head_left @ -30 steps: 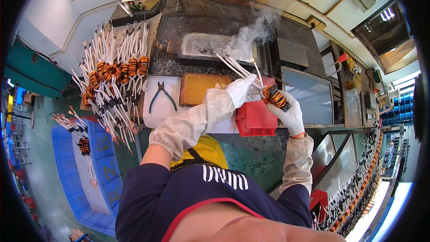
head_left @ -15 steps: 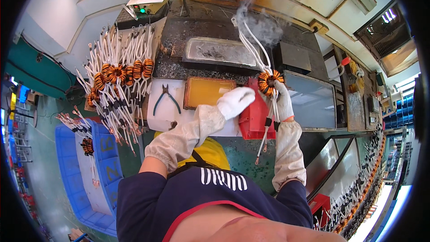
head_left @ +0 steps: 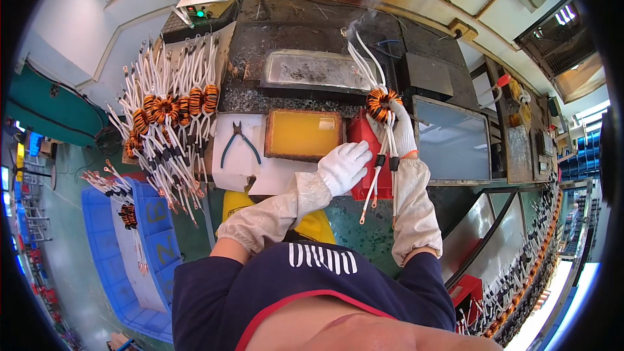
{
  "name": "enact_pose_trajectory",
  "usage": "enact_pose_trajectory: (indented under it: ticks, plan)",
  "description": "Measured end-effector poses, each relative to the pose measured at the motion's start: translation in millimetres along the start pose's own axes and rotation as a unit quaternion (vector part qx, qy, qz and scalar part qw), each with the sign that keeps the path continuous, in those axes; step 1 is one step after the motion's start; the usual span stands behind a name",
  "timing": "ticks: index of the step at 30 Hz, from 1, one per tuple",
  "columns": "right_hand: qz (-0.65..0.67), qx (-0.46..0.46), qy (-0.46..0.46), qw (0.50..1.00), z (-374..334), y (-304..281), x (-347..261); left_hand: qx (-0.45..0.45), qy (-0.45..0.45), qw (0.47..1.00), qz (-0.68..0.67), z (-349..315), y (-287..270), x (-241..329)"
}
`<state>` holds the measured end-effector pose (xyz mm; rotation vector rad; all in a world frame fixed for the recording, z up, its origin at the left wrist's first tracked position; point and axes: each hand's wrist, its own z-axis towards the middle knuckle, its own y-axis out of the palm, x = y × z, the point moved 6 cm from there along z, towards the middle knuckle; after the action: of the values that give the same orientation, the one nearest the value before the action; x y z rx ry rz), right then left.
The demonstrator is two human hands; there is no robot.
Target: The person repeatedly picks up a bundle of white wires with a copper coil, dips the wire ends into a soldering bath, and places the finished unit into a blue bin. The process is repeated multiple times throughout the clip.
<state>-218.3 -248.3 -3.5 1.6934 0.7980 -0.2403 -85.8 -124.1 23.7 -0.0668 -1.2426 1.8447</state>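
Grasping wound coil (head_left: 374,101) with right hand (head_left: 404,132), apparently steadying.
Holding nothing visible in relaxed left hand (head_left: 344,168); likely needs firm support next.

- Pan (head_left: 304,133), pliers (head_left: 238,131) on sheet (head_left: 237,171); pliers at pan's 9 o'clock
- Trough (head_left: 318,70): pan's 12
- Held coil (head_left: 376,101): 2 o'clock
- Coil bundle (head_left: 165,110): 9, past pliers

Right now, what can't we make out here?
All in the head view:
Right hand: grip partly hidden by toroidal coil and white leads.
Left hand: palm hidden by its own back.
Red bin: partly hidden by hands and leads.
Leads' upper tips: too small, hazed by smoke.
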Motion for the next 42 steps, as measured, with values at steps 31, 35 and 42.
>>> enact_pose_trajectory:
  ticks: [31,35,42]
  plan:
    - [-0.009,0.014,-0.002,1.000,9,-3,1,-0.113,-0.105,0.988,-0.019,-8,7,-6]
    - [-0.011,0.004,-0.001,1.000,8,-4,0,-0.110,-0.105,0.988,-0.013,-8,6,-5]
    - [-0.003,-0.012,-0.006,1.000,2,1,-1,-0.112,-0.101,0.988,-0.021,-6,4,-3]
